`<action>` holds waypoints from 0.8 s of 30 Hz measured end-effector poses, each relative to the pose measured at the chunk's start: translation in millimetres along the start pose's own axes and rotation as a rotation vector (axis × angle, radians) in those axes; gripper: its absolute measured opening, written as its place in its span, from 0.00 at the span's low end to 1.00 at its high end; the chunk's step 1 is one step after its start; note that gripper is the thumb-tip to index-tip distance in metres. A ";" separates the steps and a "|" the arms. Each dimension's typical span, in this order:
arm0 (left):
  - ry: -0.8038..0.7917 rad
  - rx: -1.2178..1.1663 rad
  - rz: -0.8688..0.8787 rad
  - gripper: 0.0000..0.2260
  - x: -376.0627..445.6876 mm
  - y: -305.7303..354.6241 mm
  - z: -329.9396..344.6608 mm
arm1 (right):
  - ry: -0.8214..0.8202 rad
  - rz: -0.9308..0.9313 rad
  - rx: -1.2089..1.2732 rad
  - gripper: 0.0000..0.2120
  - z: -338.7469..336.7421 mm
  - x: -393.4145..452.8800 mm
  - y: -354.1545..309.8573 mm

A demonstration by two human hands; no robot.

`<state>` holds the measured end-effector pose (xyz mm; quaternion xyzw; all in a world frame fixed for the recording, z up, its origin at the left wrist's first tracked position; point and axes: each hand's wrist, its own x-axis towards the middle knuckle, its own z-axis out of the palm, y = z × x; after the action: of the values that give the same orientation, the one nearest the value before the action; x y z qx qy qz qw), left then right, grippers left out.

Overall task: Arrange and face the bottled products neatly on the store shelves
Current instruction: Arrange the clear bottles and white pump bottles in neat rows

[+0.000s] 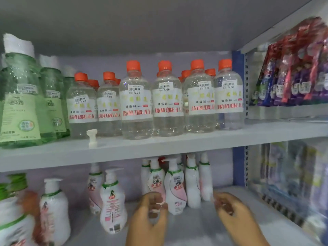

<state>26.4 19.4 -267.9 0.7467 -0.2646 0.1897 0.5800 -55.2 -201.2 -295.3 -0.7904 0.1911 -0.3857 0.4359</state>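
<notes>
On the upper shelf (159, 148) stands a row of clear bottles (135, 103) with orange caps, their white labels reading JUNYIMEIQING JIEJI in red and price stickers showing 5.00, beside green bottles (19, 103) at the left and a small white cap (92, 136) standing loose in front. Below, white pump bottles (174, 189) with pink labels cluster on the lower shelf (195, 228). Both hands reach toward them, the left hand (150, 215) and right hand (234, 213) with fingers loosely curled, holding nothing.
</notes>
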 end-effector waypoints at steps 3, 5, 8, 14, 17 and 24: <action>-0.069 0.086 -0.088 0.25 16.7 -16.5 27.7 | -0.070 0.074 -0.029 0.23 14.2 20.6 14.3; -0.058 0.120 -0.143 0.22 35.1 -9.6 44.3 | -0.136 0.046 -0.024 0.13 16.7 38.6 2.2; -0.074 0.254 -0.086 0.29 64.4 -8.1 63.2 | -0.146 -0.024 -0.013 0.14 12.5 75.4 -16.6; -0.017 0.469 -0.037 0.29 68.7 -3.2 90.0 | -0.315 -0.152 -0.107 0.26 22.7 105.0 -33.3; -0.010 0.577 -0.068 0.26 60.7 6.4 76.9 | -0.384 -0.134 -0.187 0.28 30.5 110.9 -28.1; 0.183 0.784 -0.227 0.23 63.0 8.2 12.5 | -0.378 -0.251 -0.253 0.29 30.3 99.0 -22.5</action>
<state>70.7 -5.2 -227.6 0.9155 -0.0359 0.2764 0.2901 29.9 -235.7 -242.4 -0.9142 0.0534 -0.2553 0.3103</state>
